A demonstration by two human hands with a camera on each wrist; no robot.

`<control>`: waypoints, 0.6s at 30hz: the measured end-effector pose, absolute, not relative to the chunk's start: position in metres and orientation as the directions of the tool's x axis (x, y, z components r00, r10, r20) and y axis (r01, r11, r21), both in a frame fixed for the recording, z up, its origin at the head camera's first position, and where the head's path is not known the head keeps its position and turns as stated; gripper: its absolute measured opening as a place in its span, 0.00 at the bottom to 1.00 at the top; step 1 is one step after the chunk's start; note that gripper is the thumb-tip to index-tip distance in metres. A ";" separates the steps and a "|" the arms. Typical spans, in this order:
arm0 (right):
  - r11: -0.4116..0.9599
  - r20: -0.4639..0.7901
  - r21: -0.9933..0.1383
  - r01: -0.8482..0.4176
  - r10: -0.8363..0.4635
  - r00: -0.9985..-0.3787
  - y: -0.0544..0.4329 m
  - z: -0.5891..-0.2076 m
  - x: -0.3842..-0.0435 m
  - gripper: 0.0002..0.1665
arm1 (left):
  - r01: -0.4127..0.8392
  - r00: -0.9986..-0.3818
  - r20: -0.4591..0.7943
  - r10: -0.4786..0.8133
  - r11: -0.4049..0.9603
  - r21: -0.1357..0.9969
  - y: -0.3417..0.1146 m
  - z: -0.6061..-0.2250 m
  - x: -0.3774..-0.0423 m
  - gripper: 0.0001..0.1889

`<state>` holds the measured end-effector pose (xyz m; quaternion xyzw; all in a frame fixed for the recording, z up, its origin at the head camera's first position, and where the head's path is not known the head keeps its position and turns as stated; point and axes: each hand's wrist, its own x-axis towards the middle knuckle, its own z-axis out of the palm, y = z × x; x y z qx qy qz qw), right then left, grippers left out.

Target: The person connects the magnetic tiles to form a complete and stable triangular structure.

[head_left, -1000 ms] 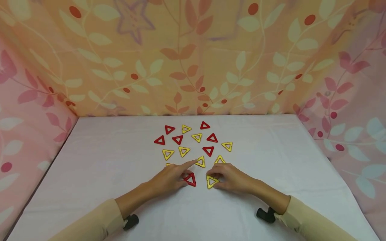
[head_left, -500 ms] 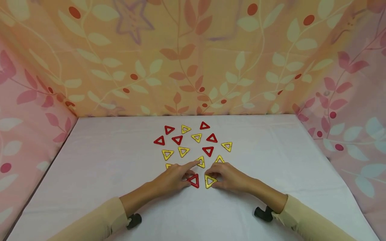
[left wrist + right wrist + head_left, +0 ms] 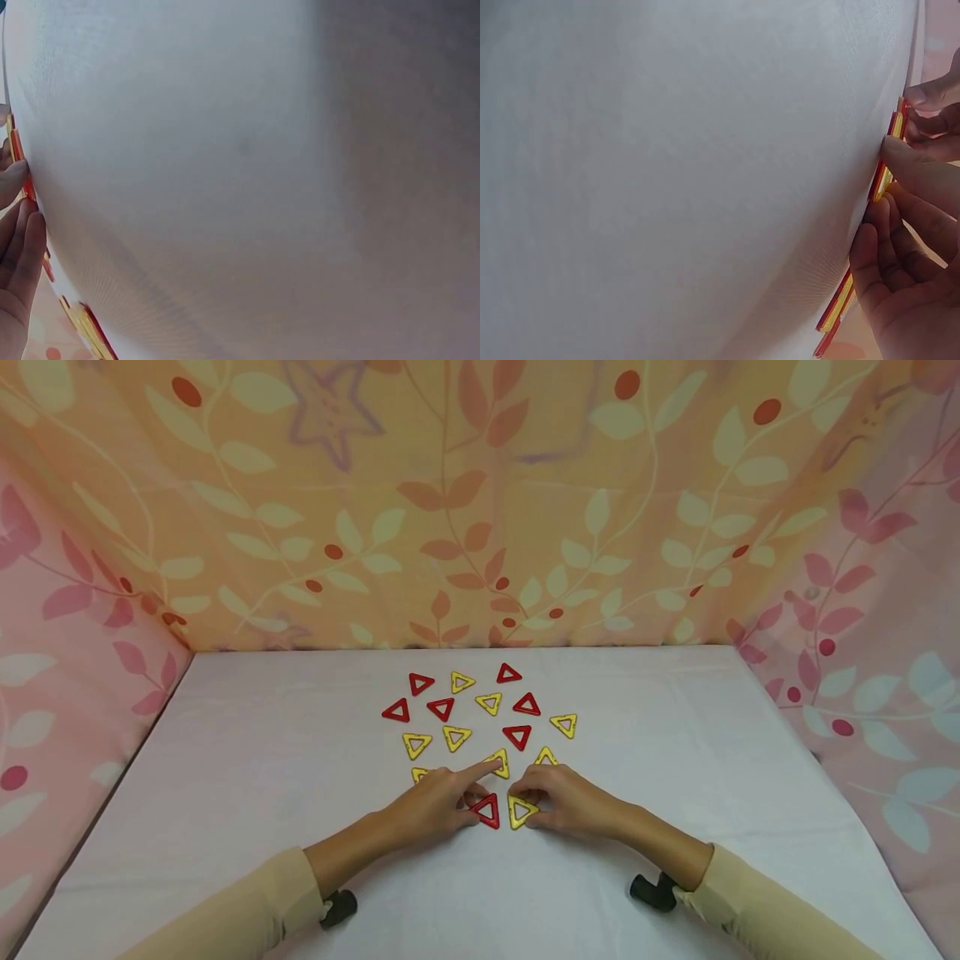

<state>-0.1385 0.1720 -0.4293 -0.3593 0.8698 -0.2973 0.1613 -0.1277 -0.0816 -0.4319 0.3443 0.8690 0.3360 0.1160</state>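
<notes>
Near the middle of the white table (image 3: 262, 760), my left hand (image 3: 431, 803) pinches a red triangle tile (image 3: 496, 811) with an open centre. Its index finger stretches forward over a yellow triangle (image 3: 505, 766). Facing it, my right hand (image 3: 576, 802) pinches a yellow triangle tile (image 3: 513, 812), a narrow gap from the red one. Edge-on in the left wrist view, the red tile (image 3: 29, 186) sits between thumb and fingers. The right wrist view has the yellow tile (image 3: 883, 176) edge-on in the right hand's grip, with a red edge along its table side.
Beyond the hands lie several loose red and yellow triangles, among them a red triangle (image 3: 517, 727) and a yellow triangle (image 3: 564, 718). My left hand partly covers another yellow triangle (image 3: 417, 772). Patterned cloth (image 3: 480, 510) rises behind the table and at both sides.
My left hand has brought the red triangle rightward, closer to the yellow one. My right hand has shifted slightly left with its yellow triangle. The other tiles have stayed in place.
</notes>
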 end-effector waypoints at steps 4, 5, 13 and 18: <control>0.572 -0.073 -0.631 -0.523 -0.716 -0.695 0.170 -0.430 -0.138 0.23 | 0.534 -0.730 0.041 0.682 0.532 0.657 -0.081 -0.432 -0.128 0.40; 0.574 -0.074 -0.630 -0.522 -0.714 -0.697 0.170 -0.430 -0.138 0.23 | 0.536 -0.729 0.041 0.683 0.533 0.655 -0.081 -0.431 -0.128 0.39; 0.567 -0.076 -0.640 -0.518 -0.718 -0.691 0.167 -0.430 -0.138 0.23 | 0.532 -0.723 0.016 0.691 0.542 0.651 -0.076 -0.430 -0.127 0.39; 0.566 -0.077 -0.643 -0.516 -0.718 -0.691 0.165 -0.429 -0.137 0.23 | 0.528 -0.726 0.010 0.688 0.547 0.649 -0.075 -0.431 -0.126 0.38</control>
